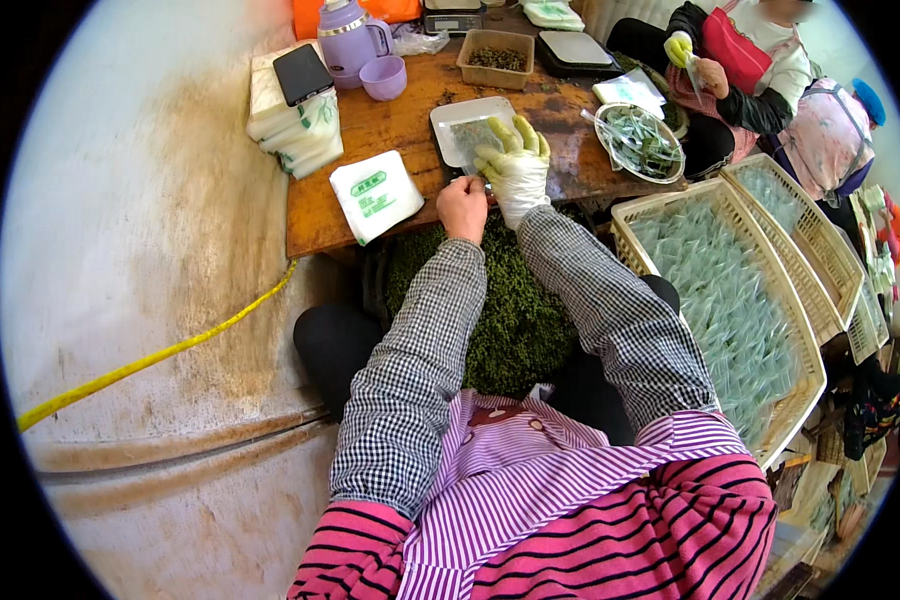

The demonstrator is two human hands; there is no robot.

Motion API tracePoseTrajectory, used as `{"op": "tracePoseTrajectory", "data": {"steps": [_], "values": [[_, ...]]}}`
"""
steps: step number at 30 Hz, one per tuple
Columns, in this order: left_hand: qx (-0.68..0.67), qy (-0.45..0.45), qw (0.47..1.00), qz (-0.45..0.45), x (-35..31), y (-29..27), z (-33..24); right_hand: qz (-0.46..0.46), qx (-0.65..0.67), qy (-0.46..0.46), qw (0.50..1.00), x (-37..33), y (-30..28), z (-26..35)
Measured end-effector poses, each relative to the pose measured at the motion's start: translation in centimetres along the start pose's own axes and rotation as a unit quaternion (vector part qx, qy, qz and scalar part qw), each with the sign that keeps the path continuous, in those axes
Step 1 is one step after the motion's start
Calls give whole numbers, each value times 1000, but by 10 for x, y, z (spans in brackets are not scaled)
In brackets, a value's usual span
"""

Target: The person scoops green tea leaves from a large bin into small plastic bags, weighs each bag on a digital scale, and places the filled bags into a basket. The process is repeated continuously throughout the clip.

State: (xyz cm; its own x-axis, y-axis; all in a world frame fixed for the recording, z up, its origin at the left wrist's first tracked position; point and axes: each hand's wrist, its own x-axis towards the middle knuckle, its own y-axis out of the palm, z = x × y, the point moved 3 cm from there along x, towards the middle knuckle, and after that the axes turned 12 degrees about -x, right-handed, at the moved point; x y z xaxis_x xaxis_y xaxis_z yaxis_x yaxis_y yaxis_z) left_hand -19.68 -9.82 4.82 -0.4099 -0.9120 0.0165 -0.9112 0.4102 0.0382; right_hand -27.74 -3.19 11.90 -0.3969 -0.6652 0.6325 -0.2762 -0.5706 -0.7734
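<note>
My bare left hand (463,208) is closed at the front edge of a small scale (450,120), its fingertips pinching the near end of a clear plastic bag (467,138) that lies on the pan. Close beside it, to the right, my right hand (518,170) wears a pale, yellow-stained glove. Its fingers are spread over the scale's right side with nothing visible in them. Below both hands, between my knees, sits a heap of small green plant pieces (510,320); my forearms hide part of it. A stack of white printed bags (375,195) lies left of my left hand.
On the wooden table (395,130) stand a purple jug (345,45), a cup (383,77), a phone (303,75) on stacked bags, a plastic tub (496,58) and a round basket (640,143). A crate (720,300) of filled bags is at right. Another person (740,70) sits beyond.
</note>
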Motion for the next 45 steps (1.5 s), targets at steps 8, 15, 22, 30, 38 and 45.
{"op": "tracePoseTrajectory", "data": {"steps": [8, 15, 22, 30, 38, 45], "values": [[-213, -216, 947, 102, -24, -11, -6, 21, 183, 95, 978, -46, -29, -21], [-213, -218, 943, 137, -77, -35, 4, 370, -70, 56, 925, -171, -7, -3], [25, -183, 970, 158, -119, -77, 42, 451, -65, 48, 889, -193, 18, -2], [222, -46, 965, 131, -135, -83, 35, 316, 408, 338, 787, -182, -18, -18], [305, -45, 936, 170, -135, -65, 10, 318, 173, 63, 930, -166, -47, -7], [130, -77, 972, 179, -100, -59, -4, 65, 114, 69, 989, -91, -50, -8]]}}
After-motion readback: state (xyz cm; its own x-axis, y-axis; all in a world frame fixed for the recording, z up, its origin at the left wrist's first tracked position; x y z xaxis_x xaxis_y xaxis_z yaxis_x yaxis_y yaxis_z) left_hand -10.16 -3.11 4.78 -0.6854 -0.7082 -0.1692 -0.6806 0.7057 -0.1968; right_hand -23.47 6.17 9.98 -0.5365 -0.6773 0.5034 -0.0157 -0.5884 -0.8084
